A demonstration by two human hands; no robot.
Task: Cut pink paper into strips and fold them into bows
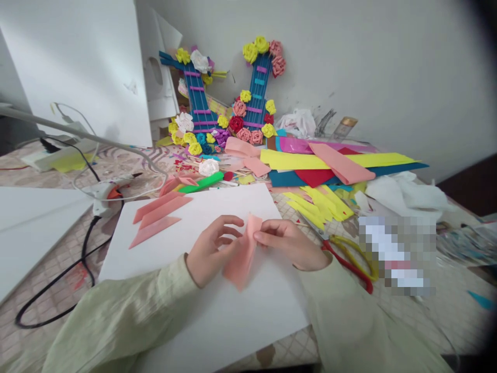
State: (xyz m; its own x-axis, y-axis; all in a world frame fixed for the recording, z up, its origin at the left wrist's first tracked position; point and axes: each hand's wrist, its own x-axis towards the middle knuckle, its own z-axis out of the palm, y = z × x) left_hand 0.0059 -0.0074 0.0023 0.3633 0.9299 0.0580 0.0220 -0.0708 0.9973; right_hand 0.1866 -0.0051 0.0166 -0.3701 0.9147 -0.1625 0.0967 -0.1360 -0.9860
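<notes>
A: Where is the pink strip (243, 264) lying just now?

B: It is slanting above the white sheet (217, 321), between the two hands; the right hand (289, 243) is pinching its upper right edge between thumb and fingers, so that grip is closing on the paper; the left hand (213, 251) is half curling along the other edge, its thumb touching the strip and its fingers standing apart; whether that grip is pressing from both sides, I cannot tell.

A: And what is surrounding them?

B: More pink pieces (159, 210) are lying on the sheet's upper left part; a glue gun (103, 199) with an orange trigger is resting beyond its left edge, on the patterned desk (54, 280); red-and-yellow-handled scissors (349, 264) are lying to the right, their blades pointing toward short yellow strips (322, 204); two blue panels (198, 99), bearing purple crossbars and paper flowers, are standing by the wall.

A: Are you reading any brand or label?

B: A pixelated patch (398, 254) is covering something right of the scissors, so I am making out only pale and reddish blocks; the gold-capped container (345, 128) is appearing too small for reading.
</notes>
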